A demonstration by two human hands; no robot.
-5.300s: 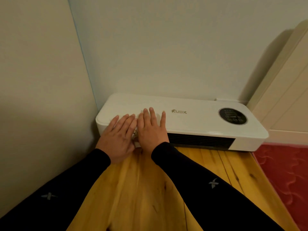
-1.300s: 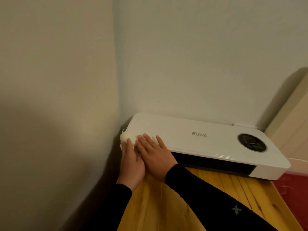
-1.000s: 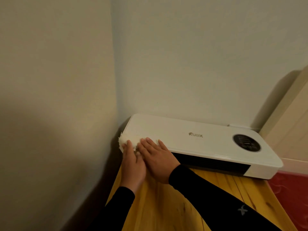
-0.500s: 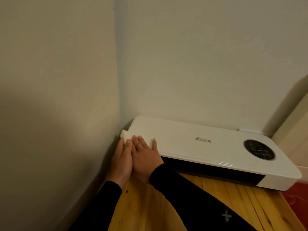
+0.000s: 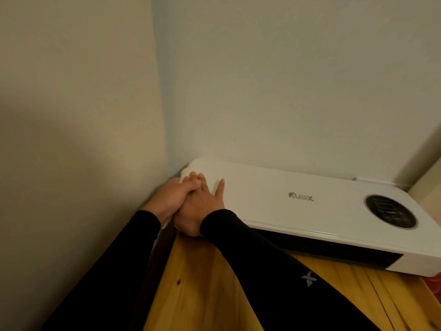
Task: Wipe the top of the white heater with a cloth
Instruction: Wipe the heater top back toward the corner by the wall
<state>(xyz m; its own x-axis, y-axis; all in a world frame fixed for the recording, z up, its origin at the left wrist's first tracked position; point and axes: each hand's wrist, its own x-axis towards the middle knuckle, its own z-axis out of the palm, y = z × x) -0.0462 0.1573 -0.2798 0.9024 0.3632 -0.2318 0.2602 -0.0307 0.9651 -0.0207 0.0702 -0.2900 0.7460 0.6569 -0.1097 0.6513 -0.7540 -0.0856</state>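
The white heater (image 5: 298, 199) lies on a wooden surface against the back wall, with a grey logo and a round black control panel (image 5: 391, 214) on its right part. Both my hands press a white cloth (image 5: 185, 175) onto the heater's far left end, next to the room corner. My left hand (image 5: 170, 200) overlaps the fingers of my right hand (image 5: 202, 206), which lies flat on the cloth with fingers spread. Only a small bit of cloth shows past the fingertips; the rest is hidden under the hands.
The side wall (image 5: 71, 139) stands close to the left of my hands. The wooden top (image 5: 202, 290) runs in front of the heater. A beige panel (image 5: 429, 177) rises at the right, and red fabric (image 5: 435, 286) shows at the lower right edge.
Both hands with the cloth have slid from the heater's left-middle to its far left end and then a little toward the back. The left hand now lies over the right hand's fingers.
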